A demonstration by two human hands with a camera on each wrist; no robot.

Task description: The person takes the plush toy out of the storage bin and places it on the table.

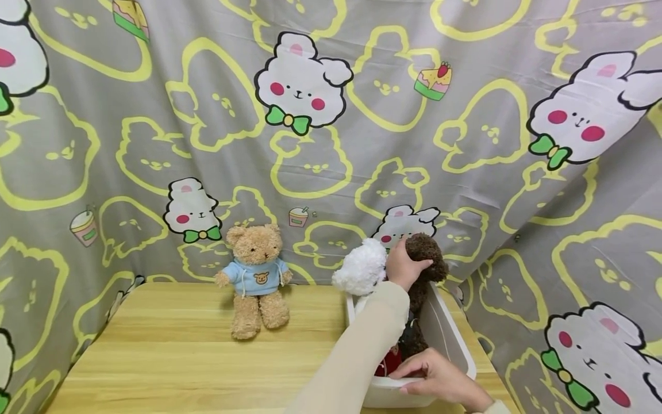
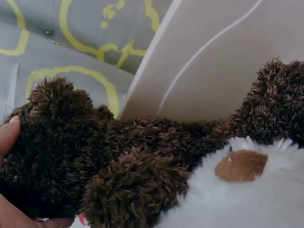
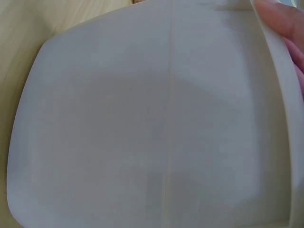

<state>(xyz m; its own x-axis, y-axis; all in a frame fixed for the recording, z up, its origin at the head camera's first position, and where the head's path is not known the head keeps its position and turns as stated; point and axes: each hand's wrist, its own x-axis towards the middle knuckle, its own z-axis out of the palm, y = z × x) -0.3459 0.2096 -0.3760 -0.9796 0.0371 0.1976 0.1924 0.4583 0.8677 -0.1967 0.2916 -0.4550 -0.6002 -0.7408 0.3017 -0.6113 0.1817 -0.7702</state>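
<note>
My left hand (image 1: 405,265) grips a dark brown plush toy (image 1: 429,256) by its head. The toy's body hangs down into a white plastic bin (image 1: 457,351). In the left wrist view its curly fur (image 2: 57,142) lies between my thumb and fingers. My right hand (image 1: 439,376) pinches the bin's near rim; the right wrist view shows its fingers (image 3: 278,19) at that rim above the smooth outer wall (image 3: 118,123). A fluffy white plush toy (image 1: 362,267) leans at the bin's far left corner, beside my left hand. Something red (image 1: 391,361) lies inside the bin, partly hidden by my arm.
A tan teddy bear (image 1: 258,282) in a light blue hoodie is propped up at the back of the wooden table (image 1: 196,362), left of the bin. A grey patterned curtain (image 1: 310,161) hangs behind the table and along both sides.
</note>
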